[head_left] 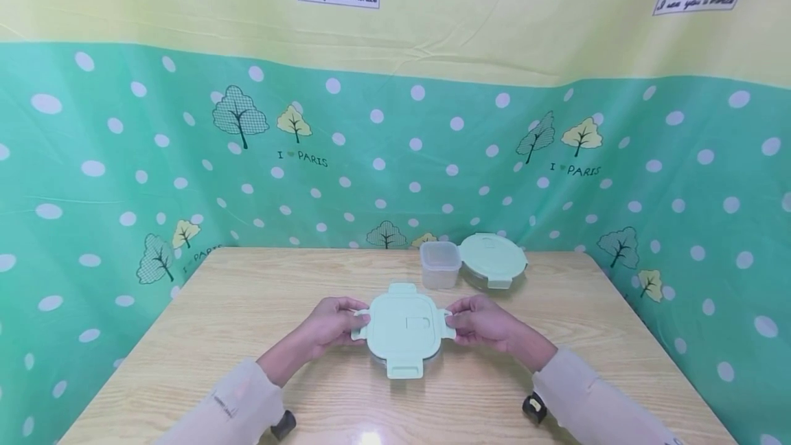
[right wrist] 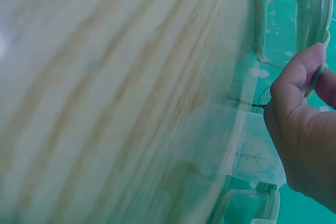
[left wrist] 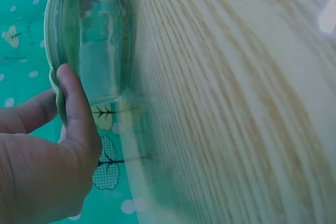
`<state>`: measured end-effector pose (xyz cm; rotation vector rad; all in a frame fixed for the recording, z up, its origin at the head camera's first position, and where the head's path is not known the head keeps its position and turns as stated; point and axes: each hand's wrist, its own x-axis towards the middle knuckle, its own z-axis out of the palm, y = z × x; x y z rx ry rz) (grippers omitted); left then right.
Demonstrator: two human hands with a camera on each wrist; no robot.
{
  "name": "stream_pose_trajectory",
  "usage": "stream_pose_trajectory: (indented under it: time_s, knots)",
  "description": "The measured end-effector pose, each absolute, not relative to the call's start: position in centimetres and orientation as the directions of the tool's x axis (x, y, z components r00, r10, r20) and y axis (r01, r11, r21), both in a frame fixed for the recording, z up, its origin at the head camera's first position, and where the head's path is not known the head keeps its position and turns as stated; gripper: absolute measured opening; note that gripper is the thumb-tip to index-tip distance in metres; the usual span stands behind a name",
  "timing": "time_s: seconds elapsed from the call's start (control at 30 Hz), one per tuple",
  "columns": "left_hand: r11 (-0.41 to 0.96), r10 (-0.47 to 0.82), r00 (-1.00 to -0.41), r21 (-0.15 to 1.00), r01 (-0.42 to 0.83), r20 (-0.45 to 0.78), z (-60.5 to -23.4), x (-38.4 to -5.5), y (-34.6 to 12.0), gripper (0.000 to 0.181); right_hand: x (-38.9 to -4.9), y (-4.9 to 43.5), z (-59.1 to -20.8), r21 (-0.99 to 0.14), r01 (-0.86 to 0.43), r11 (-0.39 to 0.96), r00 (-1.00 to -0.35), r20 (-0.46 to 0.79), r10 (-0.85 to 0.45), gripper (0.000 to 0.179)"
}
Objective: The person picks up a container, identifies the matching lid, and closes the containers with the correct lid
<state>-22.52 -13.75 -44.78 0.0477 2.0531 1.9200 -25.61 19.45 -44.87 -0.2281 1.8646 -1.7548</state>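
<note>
A squarish clear food container point(left wrist: 100, 69) with a pale green lid point(head_left: 395, 335) sits in the middle of the wooden table, lid upward. Flap-like latches stick out from the lid's sides. My left hand point(head_left: 334, 325) pinches the left latch between thumb and fingers. On the opposite side my right hand point(head_left: 485, 323) grips the right latch the same way. Both wrist views show the thumb and fingers on either face of a latch, with the clear body below the lid. The front latch point(head_left: 404, 368) is untouched.
Behind the container, a small clear plastic box point(head_left: 440, 266) stands beside a round container with a pale green lid point(head_left: 493, 256). A green, dotted curtain point(head_left: 346, 136) closes off the back and sides of the wooden table point(head_left: 247, 287).
</note>
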Motion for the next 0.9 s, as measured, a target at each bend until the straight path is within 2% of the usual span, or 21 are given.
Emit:
stream_pose_trajectory:
  time_s: [0.13, 0.23, 0.3, 0.4, 0.47, 0.53, 0.6, 0.67, 0.77, 0.9]
  knots:
    - [0.131, 0.230, -0.950, 0.974, -0.185, -0.212, -44.9, -22.7, -13.6, 0.035, -25.7, 19.5, -45.1, -0.957, 0.253, 0.142, -0.832, -0.290, -0.472, 0.024]
    - [0.227, 0.187, -0.966, 0.965, -0.133, -0.178, -44.8, -22.7, -13.4, 0.032, -25.7, 19.4, -45.2, -0.961, 0.215, 0.172, -0.854, -0.271, -0.444, 0.027]
    - [0.338, 0.154, -0.982, 0.940, -0.055, -0.113, -44.8, -22.6, -13.3, 0.029, -25.6, 19.3, -45.0, -0.965, 0.111, 0.236, -0.885, -0.204, -0.419, 0.032]
    - [0.531, 0.159, -0.987, 0.839, 0.114, 0.033, -44.5, -22.4, -13.3, 0.020, -25.4, 19.1, -44.6, -0.895, -0.193, 0.403, -0.900, -0.003, -0.436, 0.043]
    - [0.619, 0.228, -0.966, 0.747, 0.242, 0.124, -44.3, -22.5, -13.3, 0.013, -25.1, 18.9, -44.1, -0.735, -0.432, 0.523, -0.852, 0.143, -0.503, 0.046]
    - [0.658, 0.340, -0.921, 0.652, 0.377, 0.190, -44.0, -22.6, -13.5, 0.010, -24.8, 18.7, -43.6, -0.528, -0.633, 0.566, -0.750, 0.238, -0.617, 0.045]
    - [0.647, 0.477, -0.849, 0.561, 0.516, 0.230, -43.6, -22.8, -13.8, 0.013, -24.5, 18.5, -43.0, -0.338, -0.768, 0.543, -0.632, 0.266, -0.728, 0.041]
    - [0.608, 0.602, -0.761, 0.480, 0.632, 0.240, -43.1, -23.0, -14.3, 0.019, -24.4, 18.5, -42.6, -0.216, -0.843, 0.493, -0.536, 0.258, -0.804, 0.038]
    - [0.553, 0.727, -0.659, 0.403, 0.729, 0.194, -42.4, -23.2, -15.0, 0.027, -24.4, 18.6, -42.1, -0.140, -0.885, 0.445, -0.466, 0.223, -0.856, 0.038]
    - [0.538, 0.786, -0.606, 0.348, 0.768, 0.123, -42.0, -23.4, -15.5, 0.034, -24.6, 18.6, -41.8, -0.083, -0.904, 0.419, -0.427, 0.196, -0.883, 0.038]
